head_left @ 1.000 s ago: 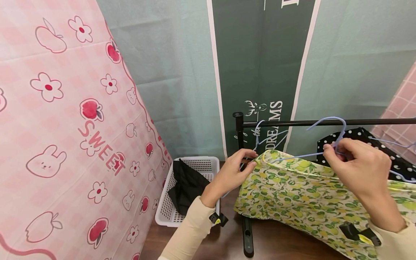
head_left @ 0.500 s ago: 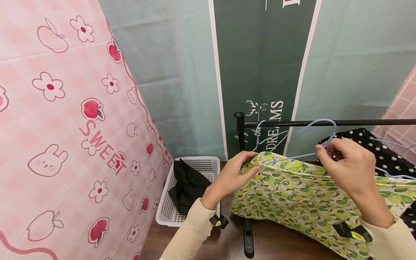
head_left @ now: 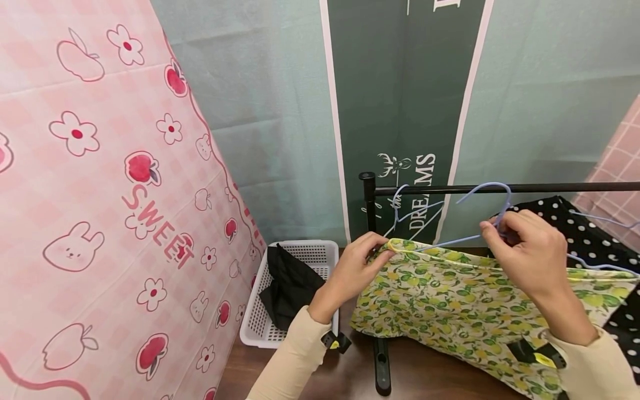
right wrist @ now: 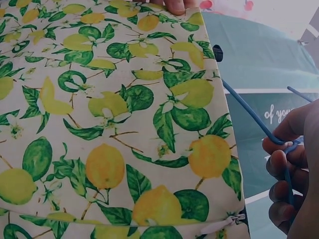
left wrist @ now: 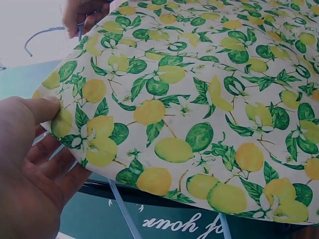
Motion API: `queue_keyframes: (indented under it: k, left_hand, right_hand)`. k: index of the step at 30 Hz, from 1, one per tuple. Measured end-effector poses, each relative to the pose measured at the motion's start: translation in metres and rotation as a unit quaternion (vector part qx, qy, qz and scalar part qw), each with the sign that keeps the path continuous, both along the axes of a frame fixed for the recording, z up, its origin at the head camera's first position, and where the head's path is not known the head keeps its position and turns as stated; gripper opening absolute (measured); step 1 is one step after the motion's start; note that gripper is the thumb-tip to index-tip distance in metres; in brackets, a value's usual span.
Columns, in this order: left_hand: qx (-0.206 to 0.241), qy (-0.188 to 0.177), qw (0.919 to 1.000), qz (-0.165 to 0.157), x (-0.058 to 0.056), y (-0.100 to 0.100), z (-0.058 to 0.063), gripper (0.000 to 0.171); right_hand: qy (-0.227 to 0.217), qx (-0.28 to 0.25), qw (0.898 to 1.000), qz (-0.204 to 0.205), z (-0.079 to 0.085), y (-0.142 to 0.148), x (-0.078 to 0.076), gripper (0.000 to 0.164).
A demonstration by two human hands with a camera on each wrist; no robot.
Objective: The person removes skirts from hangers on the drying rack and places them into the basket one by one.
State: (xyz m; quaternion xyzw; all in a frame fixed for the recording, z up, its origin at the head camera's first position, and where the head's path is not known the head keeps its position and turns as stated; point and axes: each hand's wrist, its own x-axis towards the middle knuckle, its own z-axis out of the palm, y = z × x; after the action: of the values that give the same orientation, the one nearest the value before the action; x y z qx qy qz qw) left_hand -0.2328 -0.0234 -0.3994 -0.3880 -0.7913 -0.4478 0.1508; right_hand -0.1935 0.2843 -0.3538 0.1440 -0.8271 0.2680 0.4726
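White basket [head_left: 260,343] holds black cloth [head_left: 290,286]. Left hand [head_left: 354,270] pinches lemon-print garment [head_left: 445,303] by its edge, in front of black rack [head_left: 442,190]; right hand [head_left: 534,255], fingers curled, grips blue hanger [right wrist: 253,113].

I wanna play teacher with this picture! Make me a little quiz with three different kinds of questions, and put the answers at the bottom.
1. Pick one: what does the right hand hold?
A) the rack
B) the hanger
C) the floor

2. True or false: the white basket is empty.

3. Fill in the gap: the left hand pinches the edge of a patterned cloth covered in green leaves and yellow ____.

Key
1. B
2. False: black cloth lies in it.
3. lemons
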Motion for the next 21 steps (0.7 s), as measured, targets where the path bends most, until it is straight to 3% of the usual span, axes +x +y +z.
queue_keyframes:
  k: [15, 21]
  left_hand:
    - [0.009, -0.001, 0.9998, 0.018, 0.0036, -0.0029, -0.0016, 0.008]
    - [0.013, 0.0, 0.9997, 0.019, 0.0042, -0.0046, -0.003, 0.007]
  right_hand:
    - [-0.035, -0.002, 0.999, 0.023, -0.002, -0.0056, -0.0018, 0.02]
    - [-0.07, -0.015, 0.997, 0.036, -0.0045, -0.0079, -0.0038, 0.014]
